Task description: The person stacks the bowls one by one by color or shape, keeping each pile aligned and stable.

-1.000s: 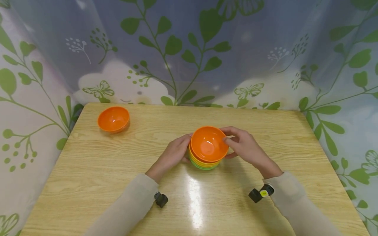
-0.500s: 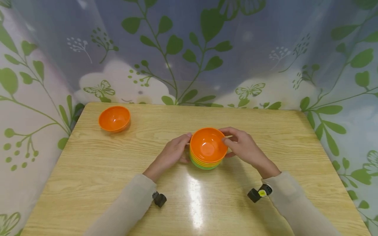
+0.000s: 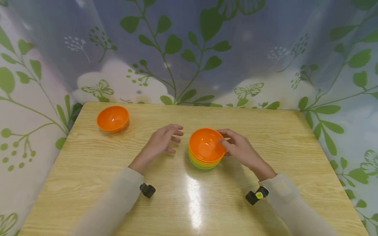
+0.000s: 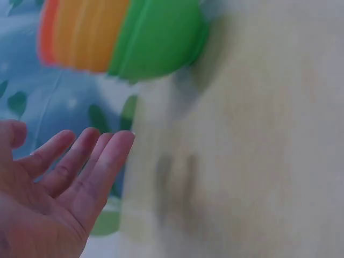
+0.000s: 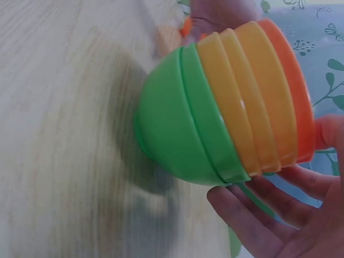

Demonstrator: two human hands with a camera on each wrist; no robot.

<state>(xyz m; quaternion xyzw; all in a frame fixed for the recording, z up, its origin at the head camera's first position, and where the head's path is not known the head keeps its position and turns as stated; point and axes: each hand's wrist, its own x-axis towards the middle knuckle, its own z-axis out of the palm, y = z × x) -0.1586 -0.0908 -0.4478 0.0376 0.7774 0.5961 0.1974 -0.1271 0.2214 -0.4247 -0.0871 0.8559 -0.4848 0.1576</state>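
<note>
A stack of nested bowls point(image 3: 206, 147) stands on the table, orange on top, yellow ones in the middle and green ones point(image 5: 172, 118) at the bottom. My right hand point(image 3: 240, 147) holds it from the right, thumb at the orange rim and fingers along the outer side. To the left of the stack, apart from it, my left hand point(image 3: 160, 141) has its fingers loosely spread with nothing in them. The left wrist view shows its palm up beside the stack. Another orange bowl point(image 3: 113, 118) sits alone at the far left of the table.
The wooden table point(image 3: 165, 203) has its back edge against a leaf-printed curtain point(image 3: 189, 59), which also hangs along both sides. Each sleeve carries a small black camera at the wrist.
My left hand has come away from the stack and moved left, its fingers now loose. My right hand stays at the stack, which has hardly moved. The single bowl stays put.
</note>
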